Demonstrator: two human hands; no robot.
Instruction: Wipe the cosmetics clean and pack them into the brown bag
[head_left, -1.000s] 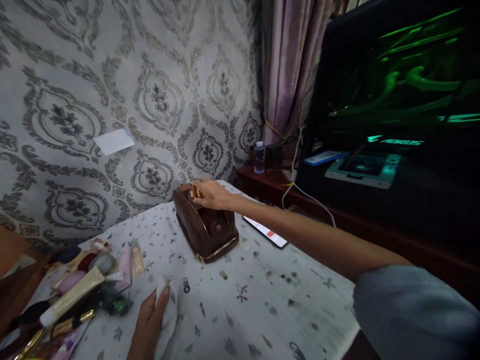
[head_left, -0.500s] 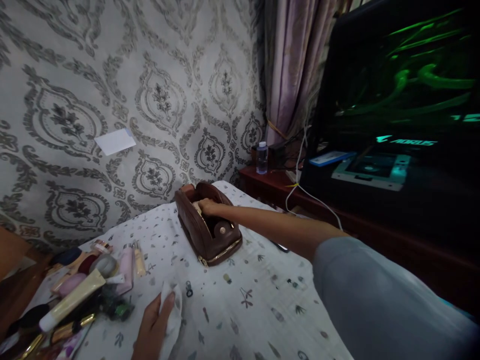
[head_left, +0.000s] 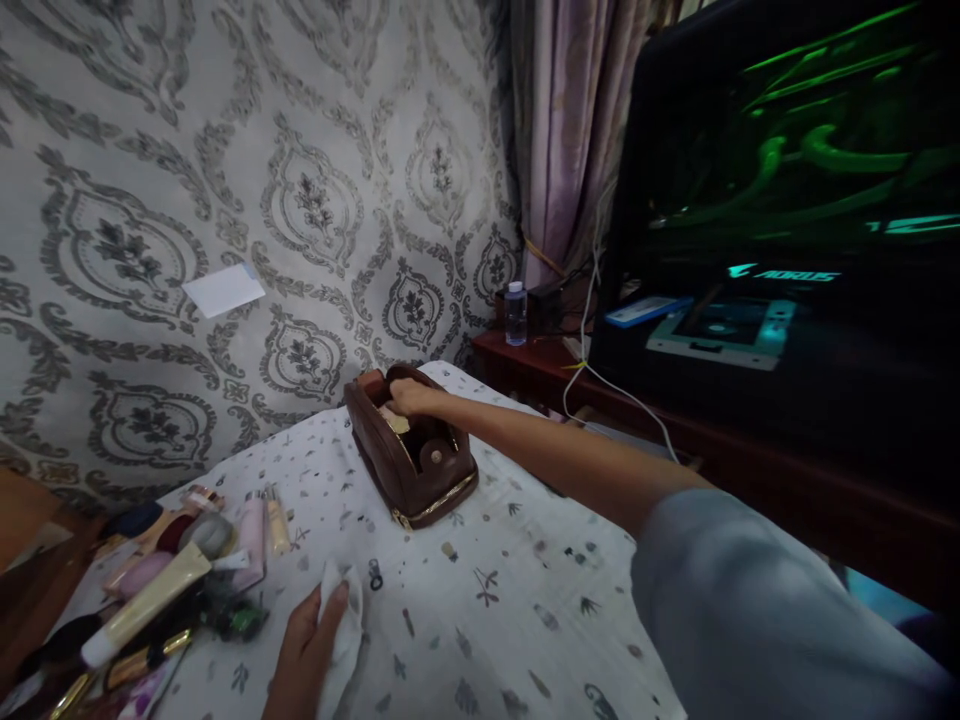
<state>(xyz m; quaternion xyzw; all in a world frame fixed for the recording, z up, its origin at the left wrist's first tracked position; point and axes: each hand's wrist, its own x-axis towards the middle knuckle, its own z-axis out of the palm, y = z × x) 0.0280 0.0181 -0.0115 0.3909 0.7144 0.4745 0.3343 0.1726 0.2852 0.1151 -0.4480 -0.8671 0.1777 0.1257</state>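
A brown leather makeup bag with a gold zipper stands unzipped on the patterned white cloth. My right hand reaches into its opening, fingers curled down; their tips and anything in them are hidden. A pale yellowish item shows inside the bag just below that hand. Nearer to me, my left hand pinches a crumpled white wipe between thumb and fingers, low over the cloth. Left of it lies a heap of cosmetics, among them a cream-coloured tube and a pink bottle.
A patterned wall with a white card rises behind the bed. At the right, a dark red desk bears a clear bottle, a white cable and a large black screen or box lit green.
My right hand has lifted slightly inside the bag, and more of the pale item shows below it. My left hand keeps its hold on the wipe. The view has turned slightly right.
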